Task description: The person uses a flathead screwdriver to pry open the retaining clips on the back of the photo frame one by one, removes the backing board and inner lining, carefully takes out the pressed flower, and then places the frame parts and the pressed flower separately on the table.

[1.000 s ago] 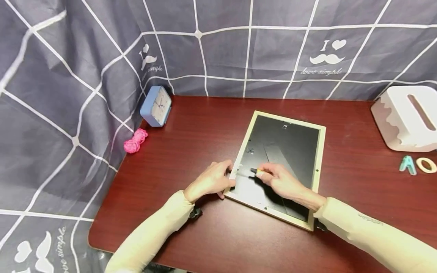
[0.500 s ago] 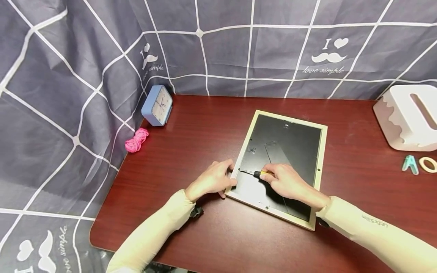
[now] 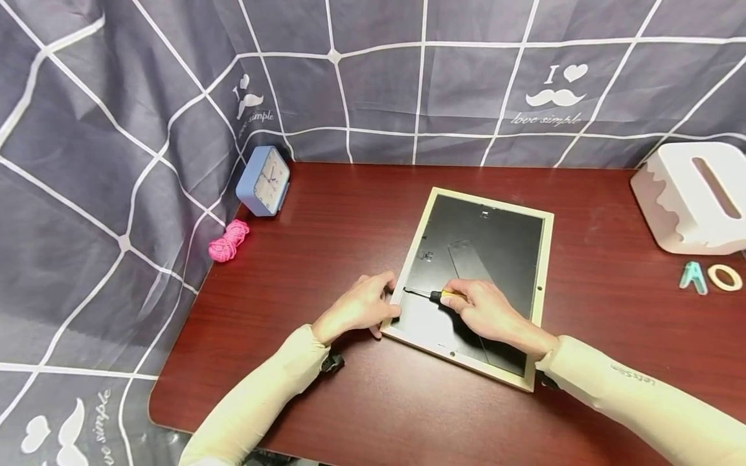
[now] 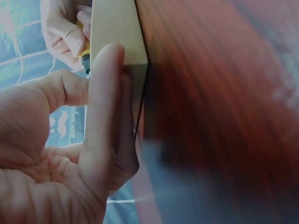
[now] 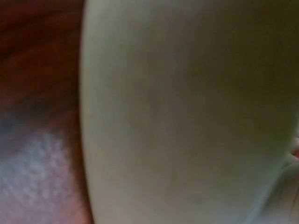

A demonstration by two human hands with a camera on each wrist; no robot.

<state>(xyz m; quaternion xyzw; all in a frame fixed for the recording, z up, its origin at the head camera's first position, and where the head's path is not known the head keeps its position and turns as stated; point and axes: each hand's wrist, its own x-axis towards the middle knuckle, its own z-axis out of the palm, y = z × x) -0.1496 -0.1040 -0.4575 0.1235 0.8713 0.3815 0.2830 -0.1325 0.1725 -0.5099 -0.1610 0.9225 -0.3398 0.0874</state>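
Note:
A picture frame (image 3: 546,259) with a pale wooden rim lies back side up on the table, its black backing board (image 3: 495,239) facing up. My left hand (image 3: 358,305) grips the rim near its near left corner, thumb on the inner side, and in the left wrist view fingers (image 4: 105,112) lie along the pale outer side. With my right hand (image 3: 484,312) over the board, I pinch a screwdriver (image 3: 435,296) by its yellow and black handle. Its thin shaft points left, tip right at the rim's inner edge. A blurred pale surface fills most of the right wrist view.
A blue alarm clock (image 3: 263,181) and pink yarn (image 3: 228,241) stand at the table's left edge. On the right are a white tissue box (image 3: 670,207), a teal clip (image 3: 693,278) and a pale ring (image 3: 725,278). A grey curtain (image 3: 384,84) hangs behind the table (image 3: 326,239).
A second ago the screwdriver's shaft was blurred near the left rim; it now shows sharply with its tip at the inner edge. The left hand keeps its grip, and the frame stays put.

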